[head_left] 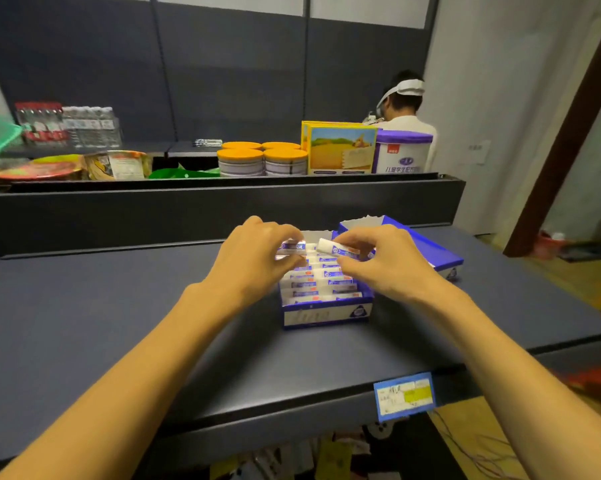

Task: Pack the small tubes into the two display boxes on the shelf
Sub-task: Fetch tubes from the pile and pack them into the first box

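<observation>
**Both hands over a nearly full box, a tube in each**

Nearest the lens are the two bare forearms, reaching across the shelf to the near box. The left hand has its fingers curled round a tube, held flat just above the back rows. The right hand pinches a second tube between thumb and fingertips, its white cap pointing towards the left hand. The two tubes lie almost end to end, close together between the hands.

Risks, as I judge them, biggest first. The near box sits light on a smooth shelf, and a push from either hand while wedging a tube in could slide it away from the wrists. Next, the rows under the hands look tightly packed, so forcing another tube down could lift or skew its neighbours. Last, the two tubes are so close that they could knock together and one slip from the pinch.

Containers, biggest first. The far box stands just beyond and outside the right hand, blue, its top torn open; the right hand hides most of its inside, so I cannot tell what it holds. The near box, under both hands, holds rows of white-and-blue tubes lying crosswise, filling it from the wrist side back to below the fingertips.
</observation>
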A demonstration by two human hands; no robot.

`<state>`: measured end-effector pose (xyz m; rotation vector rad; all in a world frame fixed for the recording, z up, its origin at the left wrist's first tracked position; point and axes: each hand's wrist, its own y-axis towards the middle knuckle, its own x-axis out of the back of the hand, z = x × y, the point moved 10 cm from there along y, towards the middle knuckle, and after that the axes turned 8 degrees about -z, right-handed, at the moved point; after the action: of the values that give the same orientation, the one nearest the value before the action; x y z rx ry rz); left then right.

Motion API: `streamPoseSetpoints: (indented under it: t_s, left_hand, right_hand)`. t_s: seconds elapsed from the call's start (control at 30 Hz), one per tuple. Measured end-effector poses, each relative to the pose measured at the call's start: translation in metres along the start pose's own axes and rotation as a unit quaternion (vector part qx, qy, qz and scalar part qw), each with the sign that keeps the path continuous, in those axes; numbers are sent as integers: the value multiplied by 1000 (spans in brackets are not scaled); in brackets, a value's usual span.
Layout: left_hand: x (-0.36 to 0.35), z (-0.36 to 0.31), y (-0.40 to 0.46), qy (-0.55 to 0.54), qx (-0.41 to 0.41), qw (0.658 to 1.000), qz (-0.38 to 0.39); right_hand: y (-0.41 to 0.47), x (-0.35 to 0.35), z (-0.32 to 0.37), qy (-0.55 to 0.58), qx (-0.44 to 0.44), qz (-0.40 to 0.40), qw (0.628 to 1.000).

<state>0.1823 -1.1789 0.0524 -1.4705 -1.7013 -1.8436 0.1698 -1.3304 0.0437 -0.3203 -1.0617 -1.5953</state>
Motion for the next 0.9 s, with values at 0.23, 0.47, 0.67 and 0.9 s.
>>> streamPoseSetpoints:
  t_s: [0.23, 0.47, 0.67, 0.9]
  left_hand:
    - [-21, 20, 19, -37, 61, 997, 15]
    - [-35, 28, 36, -31, 118, 992, 17]
    - [-48, 25, 52, 31, 106, 992, 62]
    - [-65, 27, 57, 155, 78, 978, 115]
  right_hand:
    - [41, -1, -23, -36, 30, -10, 999]
    - [77, -11, -25, -68, 90, -16, 994]
    - [99, -17, -29, -33, 97, -12, 995]
    - [106, -29, -34, -7, 93, 6, 996]
